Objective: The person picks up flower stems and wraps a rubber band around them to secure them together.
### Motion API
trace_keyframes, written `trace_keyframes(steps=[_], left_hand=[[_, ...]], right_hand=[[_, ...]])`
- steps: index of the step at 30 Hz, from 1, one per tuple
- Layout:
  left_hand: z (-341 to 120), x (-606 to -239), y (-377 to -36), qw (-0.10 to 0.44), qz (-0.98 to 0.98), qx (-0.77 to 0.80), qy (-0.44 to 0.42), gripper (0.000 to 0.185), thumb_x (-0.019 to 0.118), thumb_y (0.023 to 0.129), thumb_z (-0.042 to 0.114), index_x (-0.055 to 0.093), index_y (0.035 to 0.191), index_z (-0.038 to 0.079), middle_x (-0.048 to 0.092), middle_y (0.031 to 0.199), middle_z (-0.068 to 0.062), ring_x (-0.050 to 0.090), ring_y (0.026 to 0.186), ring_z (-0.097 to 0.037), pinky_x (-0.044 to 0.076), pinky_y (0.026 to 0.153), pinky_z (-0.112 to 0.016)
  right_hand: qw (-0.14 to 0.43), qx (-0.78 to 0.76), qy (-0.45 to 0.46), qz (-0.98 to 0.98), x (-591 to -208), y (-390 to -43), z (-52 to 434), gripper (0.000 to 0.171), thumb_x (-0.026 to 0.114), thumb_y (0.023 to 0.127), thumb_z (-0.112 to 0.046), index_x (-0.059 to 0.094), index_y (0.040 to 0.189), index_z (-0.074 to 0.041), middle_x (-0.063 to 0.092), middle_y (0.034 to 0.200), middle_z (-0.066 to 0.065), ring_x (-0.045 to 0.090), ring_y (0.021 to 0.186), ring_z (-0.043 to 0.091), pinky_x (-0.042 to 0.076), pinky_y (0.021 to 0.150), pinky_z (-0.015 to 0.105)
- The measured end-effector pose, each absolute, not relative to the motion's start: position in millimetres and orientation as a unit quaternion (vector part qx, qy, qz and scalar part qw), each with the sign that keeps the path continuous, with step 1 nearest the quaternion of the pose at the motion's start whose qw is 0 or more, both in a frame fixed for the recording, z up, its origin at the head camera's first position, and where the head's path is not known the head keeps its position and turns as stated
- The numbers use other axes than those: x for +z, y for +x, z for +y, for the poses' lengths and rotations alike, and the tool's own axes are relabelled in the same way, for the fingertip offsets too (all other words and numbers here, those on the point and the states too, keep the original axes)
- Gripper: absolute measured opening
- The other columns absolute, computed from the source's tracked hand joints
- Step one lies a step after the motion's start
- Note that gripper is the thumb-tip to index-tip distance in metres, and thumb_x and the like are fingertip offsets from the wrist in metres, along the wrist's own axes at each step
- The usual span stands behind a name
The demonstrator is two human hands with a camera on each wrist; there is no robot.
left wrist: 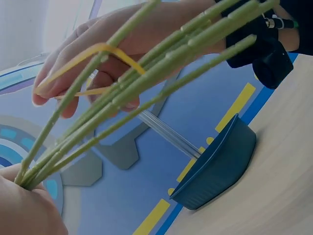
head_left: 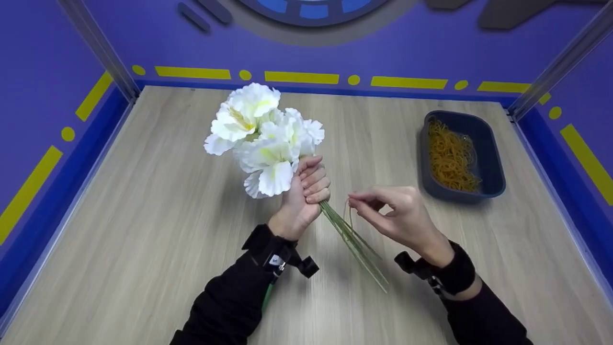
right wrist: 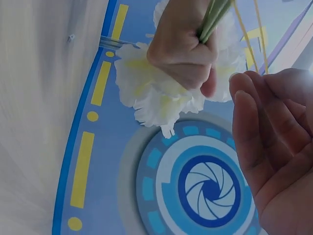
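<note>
My left hand (head_left: 306, 191) grips a bunch of white artificial flowers (head_left: 263, 139) just under the blooms, above the wooden table. The green stems (head_left: 354, 242) fan out down and to the right from its fist. My right hand (head_left: 383, 208) pinches a yellow rubber band (head_left: 348, 211) beside the stems. In the left wrist view the rubber band (left wrist: 98, 63) is stretched open on the right hand's fingers (left wrist: 54, 83) and loops round the stems (left wrist: 161, 73). The right wrist view shows the left hand (right wrist: 183, 46) holding the stems, with the flowers (right wrist: 161, 93) behind it.
A dark blue tray (head_left: 493, 163) filled with several yellow rubber bands (head_left: 450, 155) stands at the right of the wooden table (head_left: 143, 215). Purple walls with yellow markings close in the table at the back and both sides.
</note>
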State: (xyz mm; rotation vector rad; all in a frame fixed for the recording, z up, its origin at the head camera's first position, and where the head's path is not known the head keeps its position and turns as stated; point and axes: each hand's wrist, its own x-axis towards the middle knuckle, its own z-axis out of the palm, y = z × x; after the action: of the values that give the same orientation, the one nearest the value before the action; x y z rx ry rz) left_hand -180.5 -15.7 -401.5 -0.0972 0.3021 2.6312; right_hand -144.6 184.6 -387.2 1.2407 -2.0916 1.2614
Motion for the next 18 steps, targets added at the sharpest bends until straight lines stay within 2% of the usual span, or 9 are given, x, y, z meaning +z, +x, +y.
trace_keyframes(steps=[5,9,13,18], left_hand=[[-15.1,-402.7,-182.2,0.214,0.114,0.969,-0.044,0.05,0.033,0.103,0.013,0.031,0.054,0.02,0.031,0.04,0.01,0.018,0.034,0.0,0.014,0.03,-0.012],[-15.1,-402.4,-182.6,0.195,0.112,0.973,-0.057,0.049,0.035,0.102,0.012,0.03,0.054,0.021,0.031,0.04,0.01,0.018,0.034,0.0,0.013,0.03,-0.012],[-14.8,-401.3,-180.8,0.195,0.131,0.97,-0.057,0.049,0.035,0.102,0.012,0.029,0.054,0.021,0.031,0.04,0.011,0.019,0.033,0.0,0.013,0.03,-0.012],[-14.1,-399.9,-177.1,0.211,0.139,0.967,-0.036,0.05,0.033,0.104,0.013,0.029,0.054,0.02,0.031,0.04,0.011,0.018,0.034,0.0,0.013,0.03,-0.012]], right_hand=[[0.174,0.453,0.514,-0.708,-388.0,-142.1,176.5,0.02,0.075,0.082,0.01,0.075,0.1,0.002,0.076,0.086,0.011,0.071,0.066,0.014,0.058,0.061,0.018],[0.157,0.461,0.538,-0.688,-387.3,-141.1,173.7,0.022,0.077,0.08,0.011,0.075,0.101,0.003,0.076,0.089,0.013,0.072,0.068,0.016,0.059,0.063,0.019],[0.173,0.486,0.524,-0.678,-386.7,-142.6,173.9,0.016,0.076,0.084,0.007,0.076,0.1,0.004,0.076,0.089,0.015,0.074,0.072,0.02,0.06,0.066,0.021],[0.222,0.497,0.479,-0.688,-387.2,-146.5,175.6,0.01,0.075,0.088,0.002,0.077,0.097,0.002,0.075,0.086,0.014,0.074,0.072,0.02,0.06,0.067,0.021]])
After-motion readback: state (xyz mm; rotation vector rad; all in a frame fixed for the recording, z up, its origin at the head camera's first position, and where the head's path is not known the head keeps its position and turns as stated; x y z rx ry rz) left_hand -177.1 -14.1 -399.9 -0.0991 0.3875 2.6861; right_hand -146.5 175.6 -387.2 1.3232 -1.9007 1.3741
